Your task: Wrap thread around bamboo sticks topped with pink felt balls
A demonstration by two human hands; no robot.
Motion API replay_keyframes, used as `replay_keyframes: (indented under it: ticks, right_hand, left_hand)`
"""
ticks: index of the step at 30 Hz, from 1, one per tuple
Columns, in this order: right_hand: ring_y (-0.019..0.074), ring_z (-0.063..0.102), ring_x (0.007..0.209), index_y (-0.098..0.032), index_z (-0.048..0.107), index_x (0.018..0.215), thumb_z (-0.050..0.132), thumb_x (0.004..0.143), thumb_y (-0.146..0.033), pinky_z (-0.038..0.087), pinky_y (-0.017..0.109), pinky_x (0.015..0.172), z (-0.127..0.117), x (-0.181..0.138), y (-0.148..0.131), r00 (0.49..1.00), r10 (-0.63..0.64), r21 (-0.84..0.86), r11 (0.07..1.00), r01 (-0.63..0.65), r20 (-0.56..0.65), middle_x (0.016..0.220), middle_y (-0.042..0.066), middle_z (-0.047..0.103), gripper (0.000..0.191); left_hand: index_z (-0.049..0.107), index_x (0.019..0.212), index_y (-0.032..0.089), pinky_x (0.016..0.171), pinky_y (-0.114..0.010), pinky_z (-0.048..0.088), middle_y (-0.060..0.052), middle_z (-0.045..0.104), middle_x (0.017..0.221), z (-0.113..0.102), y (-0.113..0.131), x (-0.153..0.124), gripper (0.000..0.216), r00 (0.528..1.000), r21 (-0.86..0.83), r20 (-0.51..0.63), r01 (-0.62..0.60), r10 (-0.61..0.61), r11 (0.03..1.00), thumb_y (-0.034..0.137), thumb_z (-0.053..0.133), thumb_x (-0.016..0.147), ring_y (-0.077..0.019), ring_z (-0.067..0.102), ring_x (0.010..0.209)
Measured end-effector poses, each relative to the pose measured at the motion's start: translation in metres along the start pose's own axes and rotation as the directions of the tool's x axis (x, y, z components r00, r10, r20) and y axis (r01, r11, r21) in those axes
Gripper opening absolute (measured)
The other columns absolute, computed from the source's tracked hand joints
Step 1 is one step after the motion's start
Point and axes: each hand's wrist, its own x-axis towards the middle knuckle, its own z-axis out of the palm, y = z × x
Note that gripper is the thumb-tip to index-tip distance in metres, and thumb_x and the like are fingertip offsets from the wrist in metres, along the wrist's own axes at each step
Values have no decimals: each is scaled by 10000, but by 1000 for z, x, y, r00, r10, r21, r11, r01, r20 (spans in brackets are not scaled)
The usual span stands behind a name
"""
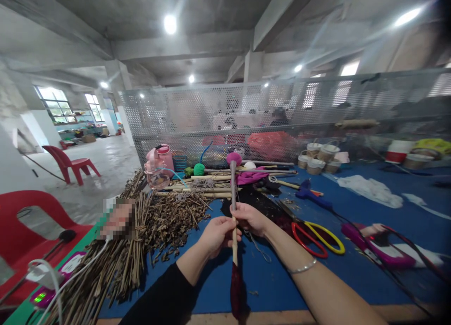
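Observation:
Both hands hold one thin wooden stick (233,193) upright over the blue table (352,268). My left hand (216,235) is closed round its middle. Just above it, my right hand (251,218) is closed round the stick too, and a thin thread (259,250) hangs from that hand. The stick carries a magenta yarn ball (234,158) at its top and a dark red wrapped end (236,285) at the bottom, near the table's front edge.
A heap of dry twigs and stems (148,236) lies at left. Red and yellow scissors (317,238), a blue glue gun (312,196), a pink jug (160,167), bamboo sticks, yarn balls and small baskets (319,158) lie around. Red chairs (70,163) stand at left, a mesh screen behind.

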Motion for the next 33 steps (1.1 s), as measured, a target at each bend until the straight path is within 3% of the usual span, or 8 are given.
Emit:
replay_keyframes:
  ticks: [4,9,12,16,21,24,29,33]
  right_hand:
    - [7,232,313,-169,428,761,692,637,-365,106,174,324,0,3,5,1000,-20,-35,999,19,-18,476,-95,425,351]
    - [14,267,329,-173,427,781,700,627,-359,127,172,333,-2,1,1,999,-33,-7,999,33,-11,495,-88,450,364]
    - [12,223,297,-178,422,761,680,638,-379,91,180,312,-2,-2,-3,999,27,-55,998,-28,-27,453,-100,426,350]
    - [14,179,286,-183,415,735,663,652,-400,55,180,300,-2,-3,-6,993,115,-111,987,-118,-35,400,-117,358,340]
    - [2,164,324,-182,413,767,666,661,-398,50,163,316,-2,-4,-7,996,83,48,995,-84,24,471,-102,407,349]
    - [2,199,314,-178,419,760,656,662,-395,53,169,316,2,-3,-7,998,67,43,997,-66,-8,491,-79,462,336]
    - [7,236,298,-162,442,703,687,603,-334,83,182,318,6,-1,-6,985,34,-112,992,-53,-171,427,-95,418,315]
    - [13,181,297,-176,428,717,671,628,-365,57,182,318,2,1,-4,986,64,-65,995,-74,-151,392,-119,332,321]
  left_hand:
    - [509,739,134,401,-165,329,16,545,556,-2,-4,4,391,993,129,-108,-28,42,991,415,726,574,-79,520,456]
    - [506,754,139,405,-165,315,25,545,556,-2,-3,4,412,996,107,-48,-71,77,992,423,731,558,-78,520,456]
    - [516,750,133,408,-169,312,13,559,576,-3,-5,4,406,997,102,-43,-64,68,993,431,721,568,-76,518,457]
    - [512,736,135,412,-177,322,23,539,526,-1,-5,4,397,989,134,-146,-8,28,991,410,734,555,-78,498,436]
    - [557,743,110,442,-174,362,-12,580,587,2,1,1,317,998,-39,-32,-62,61,997,386,675,640,-56,488,444]
    - [580,806,102,451,-172,381,-26,593,636,0,2,0,309,999,-96,19,-31,33,995,366,654,664,-68,527,487]
    - [515,756,148,403,-199,379,24,546,533,-1,-3,3,355,992,186,-125,27,-4,982,429,681,616,-108,538,436]
    - [484,696,153,402,-195,364,38,524,463,-2,-2,5,382,990,241,-121,-48,79,969,419,722,562,-103,517,409]
